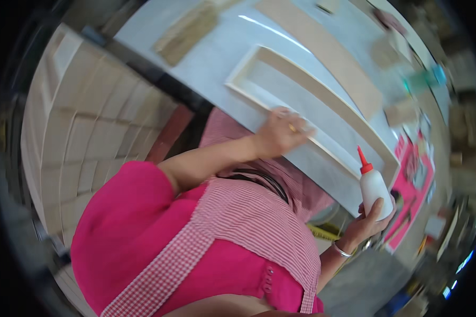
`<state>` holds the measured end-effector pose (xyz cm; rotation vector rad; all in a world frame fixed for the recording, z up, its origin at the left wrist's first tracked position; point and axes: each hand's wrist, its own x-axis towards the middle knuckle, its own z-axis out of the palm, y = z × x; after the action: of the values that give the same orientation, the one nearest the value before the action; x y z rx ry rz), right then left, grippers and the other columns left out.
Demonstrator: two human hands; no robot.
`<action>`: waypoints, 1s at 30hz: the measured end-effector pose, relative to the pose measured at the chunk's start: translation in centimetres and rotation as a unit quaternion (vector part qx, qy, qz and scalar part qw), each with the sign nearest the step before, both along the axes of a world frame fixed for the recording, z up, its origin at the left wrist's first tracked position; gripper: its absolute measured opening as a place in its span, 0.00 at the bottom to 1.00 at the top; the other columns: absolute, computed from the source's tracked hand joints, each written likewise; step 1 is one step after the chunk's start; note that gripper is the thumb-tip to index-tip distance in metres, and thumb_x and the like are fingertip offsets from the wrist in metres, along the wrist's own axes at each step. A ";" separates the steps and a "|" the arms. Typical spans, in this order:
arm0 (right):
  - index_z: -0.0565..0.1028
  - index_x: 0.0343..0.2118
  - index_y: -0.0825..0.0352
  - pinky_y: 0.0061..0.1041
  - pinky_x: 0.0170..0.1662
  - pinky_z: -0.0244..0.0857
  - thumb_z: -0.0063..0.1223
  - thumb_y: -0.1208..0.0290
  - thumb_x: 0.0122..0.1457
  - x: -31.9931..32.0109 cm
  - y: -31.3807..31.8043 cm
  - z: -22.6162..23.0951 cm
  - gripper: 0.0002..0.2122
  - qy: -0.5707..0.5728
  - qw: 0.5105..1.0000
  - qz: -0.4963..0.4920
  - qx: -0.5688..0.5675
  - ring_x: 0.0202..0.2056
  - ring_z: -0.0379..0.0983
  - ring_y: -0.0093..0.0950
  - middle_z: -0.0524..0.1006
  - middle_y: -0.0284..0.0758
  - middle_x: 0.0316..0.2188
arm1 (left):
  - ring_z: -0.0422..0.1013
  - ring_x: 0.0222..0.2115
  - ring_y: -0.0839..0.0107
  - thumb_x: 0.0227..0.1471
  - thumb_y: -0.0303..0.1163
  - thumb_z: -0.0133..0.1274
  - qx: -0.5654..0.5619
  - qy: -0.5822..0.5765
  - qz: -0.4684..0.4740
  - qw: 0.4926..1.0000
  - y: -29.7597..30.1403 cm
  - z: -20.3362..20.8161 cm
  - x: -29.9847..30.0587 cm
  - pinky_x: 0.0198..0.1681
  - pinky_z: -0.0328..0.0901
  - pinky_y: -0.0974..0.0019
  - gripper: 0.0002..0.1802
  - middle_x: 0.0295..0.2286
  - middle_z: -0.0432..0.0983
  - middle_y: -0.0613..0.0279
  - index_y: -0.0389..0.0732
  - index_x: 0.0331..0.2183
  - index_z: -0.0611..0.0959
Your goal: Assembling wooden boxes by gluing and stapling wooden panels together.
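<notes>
A long, narrow rectangular wooden frame lies slantwise on the white table, its thin walls standing on edge. At its near long wall is my left hand, with bent fingers and a ring on one of them. Motion smears these fingertips, so whether they grip the wall is unclear. My right hand is wrapped round a white squeeze bottle with a red pointed nozzle. The bottle is held up by the frame's right end, nozzle tilted upward.
Flat wooden boards lie beyond the frame on the table, and a stack of wooden strips sits far left. A green bottle and a pink sheet are to the right. Stacked wooden boxes rise at my left.
</notes>
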<state>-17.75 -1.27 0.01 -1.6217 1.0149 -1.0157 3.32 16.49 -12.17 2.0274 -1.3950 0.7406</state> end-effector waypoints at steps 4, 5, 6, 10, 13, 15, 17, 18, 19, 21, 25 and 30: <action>0.68 0.49 0.69 0.25 0.35 0.69 0.61 0.62 0.55 8.0 4.2 -1.2 0.23 0.024 0.978 0.207 0.023 0.37 0.72 0.27 0.72 0.38 0.39 | 0.66 0.51 0.68 0.50 0.37 0.51 -0.022 -0.021 -0.032 0.999 1.6 0.4 -1.3 0.56 0.57 0.47 0.15 0.44 0.72 0.67 0.48 0.41 0.80; 0.68 0.49 0.69 0.25 0.35 0.69 0.61 0.62 0.55 9.9 5.2 -1.5 0.23 0.025 0.974 0.222 0.026 0.37 0.72 0.27 0.72 0.38 0.39 | 0.65 0.52 0.66 0.51 0.37 0.49 -0.015 -0.020 -0.070 0.997 2.1 0.3 -1.5 0.58 0.57 0.46 0.17 0.45 0.72 0.66 0.47 0.44 0.79; 0.69 0.48 0.70 0.25 0.38 0.68 0.60 0.62 0.57 12.2 6.4 -1.8 0.21 0.024 0.959 0.278 -0.056 0.38 0.72 0.27 0.73 0.38 0.40 | 0.65 0.52 0.66 0.51 0.37 0.49 -0.013 -0.018 -0.057 0.998 2.5 0.1 -1.3 0.58 0.57 0.46 0.17 0.45 0.72 0.66 0.47 0.44 0.79; 0.69 0.47 0.71 0.26 0.44 0.67 0.60 0.65 0.58 18.0 9.9 -2.5 0.20 0.017 0.920 0.377 -0.108 0.41 0.71 0.27 0.73 0.38 0.41 | 0.65 0.53 0.63 0.51 0.37 0.49 -0.006 0.053 -0.104 0.993 3.8 -1.5 -0.9 0.61 0.54 0.45 0.18 0.46 0.73 0.66 0.44 0.44 0.78; 0.69 0.46 0.72 0.26 0.46 0.67 0.62 0.66 0.57 19.0 10.6 -2.5 0.20 0.023 0.911 0.400 -0.099 0.42 0.71 0.27 0.73 0.38 0.41 | 0.65 0.54 0.61 0.50 0.36 0.50 0.019 0.078 -0.142 0.987 3.9 -2.2 -0.7 0.62 0.53 0.43 0.19 0.47 0.73 0.64 0.43 0.45 0.77; 0.69 0.46 0.72 0.26 0.45 0.67 0.63 0.66 0.56 19.2 10.8 -2.5 0.20 0.036 0.909 0.401 -0.110 0.41 0.71 0.27 0.74 0.38 0.40 | 0.65 0.54 0.61 0.50 0.36 0.50 0.005 0.083 -0.142 0.986 3.6 -2.5 -0.7 0.63 0.53 0.44 0.19 0.47 0.73 0.65 0.43 0.45 0.77; 0.69 0.45 0.72 0.26 0.45 0.67 0.63 0.66 0.56 19.2 10.8 -2.4 0.20 0.042 0.910 0.398 -0.110 0.41 0.71 0.27 0.74 0.38 0.40 | 0.64 0.54 0.61 0.50 0.37 0.50 -0.019 0.085 -0.145 0.986 3.5 -2.6 -0.7 0.63 0.53 0.45 0.19 0.46 0.74 0.65 0.42 0.45 0.77; 0.69 0.45 0.72 0.26 0.45 0.67 0.63 0.65 0.56 19.0 10.7 -2.4 0.20 0.045 0.911 0.394 -0.109 0.41 0.72 0.27 0.74 0.38 0.39 | 0.64 0.54 0.61 0.50 0.37 0.50 -0.020 0.088 -0.145 0.985 3.5 -2.7 -0.8 0.63 0.53 0.45 0.19 0.46 0.74 0.65 0.42 0.45 0.77; 0.70 0.45 0.72 0.26 0.45 0.67 0.63 0.65 0.57 18.8 10.5 -2.4 0.20 0.048 0.913 0.390 -0.109 0.40 0.72 0.27 0.74 0.38 0.39 | 0.64 0.55 0.60 0.50 0.36 0.50 -0.019 0.089 -0.146 0.985 3.5 -2.7 -0.8 0.63 0.53 0.44 0.19 0.46 0.74 0.64 0.42 0.44 0.77; 0.70 0.45 0.72 0.26 0.44 0.67 0.63 0.65 0.57 18.2 10.1 -2.1 0.19 0.056 0.915 0.384 -0.111 0.40 0.72 0.27 0.74 0.38 0.39 | 0.64 0.55 0.59 0.50 0.36 0.51 -0.014 0.091 -0.147 0.985 3.6 -2.3 -0.7 0.63 0.52 0.43 0.18 0.47 0.73 0.63 0.42 0.43 0.78; 0.70 0.45 0.71 0.25 0.44 0.67 0.63 0.65 0.57 16.4 9.0 -1.5 0.19 0.073 0.920 0.367 -0.118 0.40 0.72 0.26 0.74 0.38 0.39 | 0.63 0.56 0.58 0.49 0.36 0.52 -0.033 0.076 -0.136 0.987 4.0 -1.3 -1.0 0.62 0.53 0.42 0.17 0.48 0.73 0.60 0.41 0.42 0.78; 0.70 0.44 0.71 0.25 0.44 0.67 0.63 0.63 0.56 13.9 7.5 -1.0 0.19 0.076 0.932 0.331 -0.127 0.39 0.71 0.25 0.74 0.37 0.38 | 0.64 0.56 0.62 0.49 0.37 0.56 -0.015 0.063 -0.136 0.989 4.7 -1.6 -1.6 0.60 0.57 0.45 0.17 0.50 0.72 0.63 0.46 0.43 0.80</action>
<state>-3.85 6.22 -0.99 -2.0794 0.3693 -0.5735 1.70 21.19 -13.75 1.7811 -1.5360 0.5038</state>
